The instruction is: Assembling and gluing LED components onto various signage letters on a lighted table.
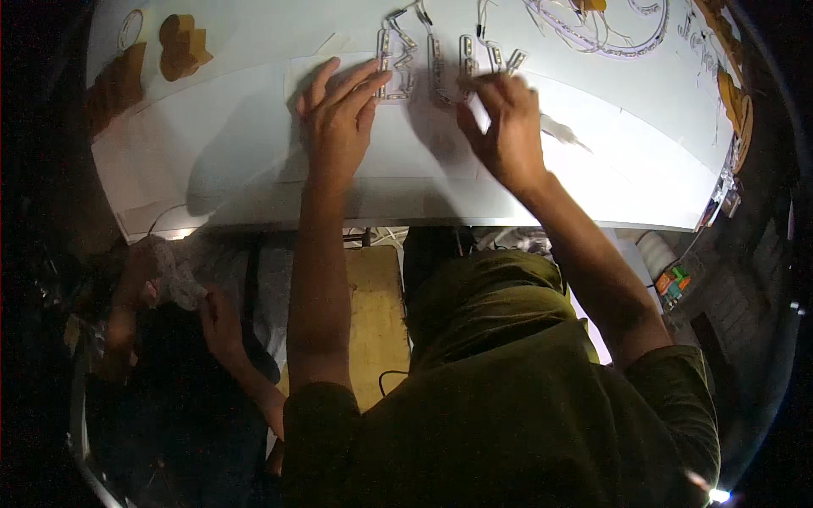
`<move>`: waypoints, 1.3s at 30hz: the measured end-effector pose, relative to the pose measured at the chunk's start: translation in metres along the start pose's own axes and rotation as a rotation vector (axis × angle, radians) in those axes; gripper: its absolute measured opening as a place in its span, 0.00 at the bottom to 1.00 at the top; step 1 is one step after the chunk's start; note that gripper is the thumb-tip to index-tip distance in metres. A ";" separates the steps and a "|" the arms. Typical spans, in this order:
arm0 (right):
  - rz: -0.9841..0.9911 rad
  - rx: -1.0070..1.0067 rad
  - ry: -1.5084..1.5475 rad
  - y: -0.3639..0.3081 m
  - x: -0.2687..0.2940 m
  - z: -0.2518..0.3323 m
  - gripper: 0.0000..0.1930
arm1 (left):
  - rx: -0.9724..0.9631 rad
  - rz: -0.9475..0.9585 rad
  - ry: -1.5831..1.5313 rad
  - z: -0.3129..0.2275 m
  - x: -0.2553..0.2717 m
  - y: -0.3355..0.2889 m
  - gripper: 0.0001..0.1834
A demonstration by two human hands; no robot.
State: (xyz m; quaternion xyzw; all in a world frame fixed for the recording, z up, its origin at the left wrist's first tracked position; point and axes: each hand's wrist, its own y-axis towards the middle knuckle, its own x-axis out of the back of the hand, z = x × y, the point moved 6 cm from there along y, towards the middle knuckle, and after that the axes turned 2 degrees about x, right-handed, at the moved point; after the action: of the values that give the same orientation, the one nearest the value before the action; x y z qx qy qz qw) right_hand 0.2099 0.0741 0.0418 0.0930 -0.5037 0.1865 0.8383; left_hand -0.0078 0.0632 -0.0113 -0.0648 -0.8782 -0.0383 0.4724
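Short LED strip pieces joined by wires lie on the white tabletop, bent into upright outlines. My left hand (pixel 337 114) rests with its fingers spread, the fingertips touching the edge of the left LED strip outline (pixel 405 63). My right hand (pixel 506 127) is curled over the right LED strip outline (pixel 467 49), index fingertip and thumb at its lower end. The fingers are slightly blurred and cover part of the strip. Between the hands stands another LED strip piece (pixel 436 63), with thin wires running up from these outlines.
A coiled LED strip (pixel 627 49) with loose wires lies at the far right. Brown tape rolls (pixel 179 46) and a pale ring (pixel 129 30) sit far left. At lower left another person's hands (pixel 222 326) hold clear, crumpled material. A yellow board (pixel 377 313) shows below the table edge.
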 end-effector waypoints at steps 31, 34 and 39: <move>0.273 -0.017 0.059 -0.033 -0.062 0.030 0.43 | 0.000 0.052 0.024 -0.003 0.002 0.007 0.22; 0.235 -0.020 0.108 -0.032 -0.060 0.031 0.41 | -0.022 0.047 -0.003 -0.003 0.002 0.008 0.22; 0.236 -0.061 0.102 -0.032 -0.062 0.030 0.41 | -0.013 0.064 0.033 -0.003 0.001 0.007 0.22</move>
State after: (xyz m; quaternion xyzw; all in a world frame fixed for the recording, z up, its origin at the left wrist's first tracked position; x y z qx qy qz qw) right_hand 0.1728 0.0208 0.0027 -0.0020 -0.4733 0.2730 0.8375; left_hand -0.0052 0.0701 -0.0085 -0.0953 -0.8675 -0.0298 0.4874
